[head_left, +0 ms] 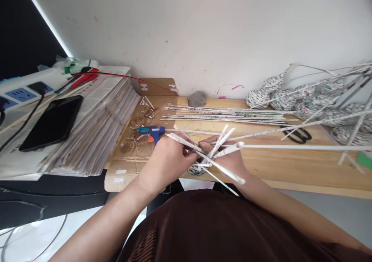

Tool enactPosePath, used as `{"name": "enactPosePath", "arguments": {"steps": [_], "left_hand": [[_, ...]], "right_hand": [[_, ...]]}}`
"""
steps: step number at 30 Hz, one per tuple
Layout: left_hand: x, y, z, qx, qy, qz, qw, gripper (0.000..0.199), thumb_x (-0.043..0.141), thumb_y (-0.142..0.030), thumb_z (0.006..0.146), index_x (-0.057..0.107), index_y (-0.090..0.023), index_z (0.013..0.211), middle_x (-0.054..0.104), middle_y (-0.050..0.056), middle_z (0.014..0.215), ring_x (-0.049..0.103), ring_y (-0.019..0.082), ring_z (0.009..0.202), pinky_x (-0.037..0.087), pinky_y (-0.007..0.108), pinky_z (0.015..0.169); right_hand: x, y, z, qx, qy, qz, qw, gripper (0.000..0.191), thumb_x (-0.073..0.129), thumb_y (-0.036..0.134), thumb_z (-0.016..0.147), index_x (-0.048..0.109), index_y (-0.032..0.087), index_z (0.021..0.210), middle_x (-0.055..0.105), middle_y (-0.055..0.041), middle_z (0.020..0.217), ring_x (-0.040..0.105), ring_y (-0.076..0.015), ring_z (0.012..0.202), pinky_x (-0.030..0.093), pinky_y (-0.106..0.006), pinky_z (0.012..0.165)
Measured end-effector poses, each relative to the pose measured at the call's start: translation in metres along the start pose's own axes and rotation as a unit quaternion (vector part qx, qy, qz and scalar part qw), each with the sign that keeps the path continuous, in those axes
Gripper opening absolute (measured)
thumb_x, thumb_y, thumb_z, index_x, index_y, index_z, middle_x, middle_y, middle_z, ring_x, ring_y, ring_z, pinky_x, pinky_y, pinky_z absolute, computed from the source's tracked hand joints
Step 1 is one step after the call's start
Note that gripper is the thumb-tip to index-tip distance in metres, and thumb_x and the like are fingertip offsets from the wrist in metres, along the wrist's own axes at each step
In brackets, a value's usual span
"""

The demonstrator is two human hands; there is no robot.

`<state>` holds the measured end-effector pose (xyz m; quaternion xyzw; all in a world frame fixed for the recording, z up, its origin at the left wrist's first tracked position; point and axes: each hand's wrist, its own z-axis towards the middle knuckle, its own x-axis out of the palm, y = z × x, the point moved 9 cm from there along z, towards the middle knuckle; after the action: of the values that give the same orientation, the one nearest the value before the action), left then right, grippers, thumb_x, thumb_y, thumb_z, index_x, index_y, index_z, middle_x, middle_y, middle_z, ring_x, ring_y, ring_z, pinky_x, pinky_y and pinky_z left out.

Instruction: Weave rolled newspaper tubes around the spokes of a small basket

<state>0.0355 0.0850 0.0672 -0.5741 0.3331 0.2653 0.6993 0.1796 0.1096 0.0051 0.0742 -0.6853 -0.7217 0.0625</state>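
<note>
Near the table's front edge, both hands hold a small woven paper piece [196,169] made of printed paper strips. Several rolled paper tubes [223,170] stick out of its top in different directions. My left hand [170,157] is closed on its left side, thumb and fingers pinched at the tubes. My right hand [229,159] grips the other side, partly hidden behind the tubes. A long white tube [290,147] runs from the piece to the right edge of the view.
Left: a newspaper stack [107,118], black phone [52,122] and power strip [26,91]. A blue glue gun [152,132] lies on cardboard. Behind are thin paper tubes [232,115] and a grey lump [197,99]. Right: black scissors [299,135] and woven paper gourds [286,98].
</note>
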Motion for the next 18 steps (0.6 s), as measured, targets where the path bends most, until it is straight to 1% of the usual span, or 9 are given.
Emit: {"name": "enactPosePath", "arguments": {"steps": [2,4,7,10,12,14,16,18], "left_hand": [[-0.001,-0.004,-0.001,0.017,-0.03,0.077,0.996,0.014,0.066,-0.018,0.079,0.067,-0.02,0.065,0.07,0.002,0.067,0.064,0.017,0.061,0.047,0.027,0.059],[-0.001,-0.006,-0.005,0.035,-0.062,0.121,0.99,0.016,0.064,-0.016,0.079,0.067,-0.02,0.064,0.07,0.002,0.065,0.064,0.017,0.06,0.046,0.027,0.06],[0.0,-0.006,-0.013,0.052,-0.102,0.14,0.984,0.016,0.064,-0.016,0.082,0.071,-0.02,0.068,0.072,0.003,0.067,0.067,0.017,0.063,0.046,0.025,0.059],[0.001,-0.007,-0.018,0.059,-0.121,0.149,0.98,0.014,0.065,-0.016,0.081,0.072,-0.02,0.07,0.073,0.002,0.069,0.068,0.017,0.065,0.047,0.025,0.06],[0.001,-0.008,-0.018,0.054,-0.116,0.143,0.981,0.013,0.065,-0.015,0.08,0.071,-0.02,0.069,0.072,0.002,0.068,0.067,0.017,0.065,0.048,0.025,0.061],[0.003,-0.006,-0.016,0.033,-0.089,0.108,0.99,0.012,0.064,-0.013,0.078,0.071,-0.02,0.072,0.072,0.001,0.069,0.067,0.017,0.065,0.048,0.026,0.061],[0.007,-0.004,-0.013,0.01,-0.053,0.05,0.997,0.016,0.062,-0.009,0.077,0.073,-0.021,0.081,0.074,0.0,0.076,0.068,0.016,0.069,0.05,0.026,0.064],[0.009,-0.003,-0.012,0.0,-0.031,-0.001,1.0,0.022,0.062,-0.009,0.078,0.074,-0.022,0.091,0.076,-0.001,0.086,0.069,0.016,0.073,0.052,0.025,0.067]], "right_hand": [[-0.002,-0.006,0.0,0.007,-0.002,0.0,1.0,0.024,0.083,0.044,0.075,0.076,0.021,0.077,0.074,-0.0046,0.07,0.069,-0.0228,0.065,0.055,-0.036,0.061],[-0.003,-0.011,0.0,0.006,0.0,0.005,1.0,0.022,0.081,0.044,0.077,0.076,0.023,0.078,0.075,-0.0041,0.075,0.07,-0.0236,0.07,0.056,-0.037,0.066],[-0.004,-0.014,-0.002,-0.011,-0.001,-0.005,1.0,0.019,0.078,0.044,0.081,0.075,0.026,0.078,0.076,-0.0043,0.082,0.071,-0.0243,0.076,0.057,-0.038,0.071],[-0.005,-0.015,-0.005,-0.023,-0.009,0.011,1.0,0.018,0.077,0.043,0.081,0.074,0.026,0.078,0.076,-0.0042,0.082,0.071,-0.0231,0.076,0.057,-0.037,0.07],[-0.003,-0.013,-0.008,-0.033,0.001,0.037,0.999,0.017,0.076,0.042,0.082,0.075,0.025,0.081,0.075,-0.0036,0.082,0.071,-0.0217,0.075,0.057,-0.036,0.069],[-0.002,-0.011,-0.011,-0.041,0.008,0.056,0.998,0.018,0.077,0.042,0.082,0.074,0.024,0.083,0.075,-0.0035,0.081,0.07,-0.0211,0.074,0.057,-0.035,0.069],[-0.003,-0.011,-0.012,-0.041,0.001,0.067,0.997,0.02,0.079,0.043,0.079,0.073,0.023,0.081,0.074,-0.0042,0.082,0.07,-0.0216,0.075,0.057,-0.036,0.07],[-0.004,-0.012,-0.012,-0.036,-0.014,0.073,0.997,0.023,0.08,0.044,0.077,0.072,0.023,0.08,0.074,-0.0054,0.085,0.07,-0.0226,0.077,0.057,-0.037,0.072]]}}
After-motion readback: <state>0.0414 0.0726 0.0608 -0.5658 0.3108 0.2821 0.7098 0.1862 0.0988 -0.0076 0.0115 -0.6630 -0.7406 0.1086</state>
